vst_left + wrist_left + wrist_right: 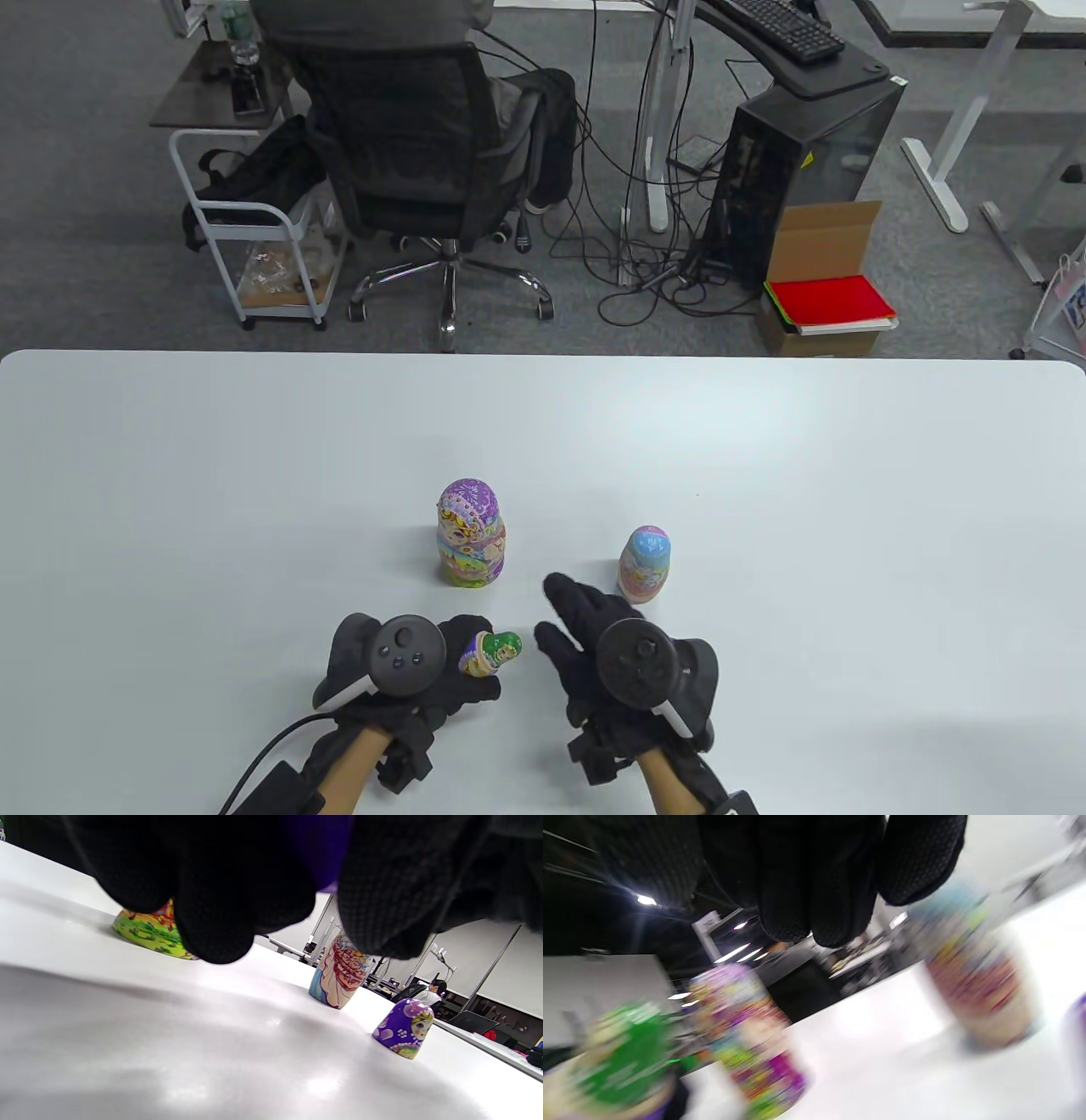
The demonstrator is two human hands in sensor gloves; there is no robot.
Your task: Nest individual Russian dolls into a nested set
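Left hand [407, 671] grips the small green doll [492, 654], tilted sideways, its head pointing toward the right hand [611, 645], likely being offered for pairing. Right hand holds nothing, fingers spread and reaching forward near the pink-blue doll [644, 564], which stands upright just beyond its fingertips. The large purple doll [471, 543] stands upright on the white table [254, 475], farther off between the hands. A small purple doll top [405, 1028] sits by itself in the left wrist view.

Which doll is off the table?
The small green doll, gripped by the left hand; the purple-headed doll and the blue-pink doll stand on the table.
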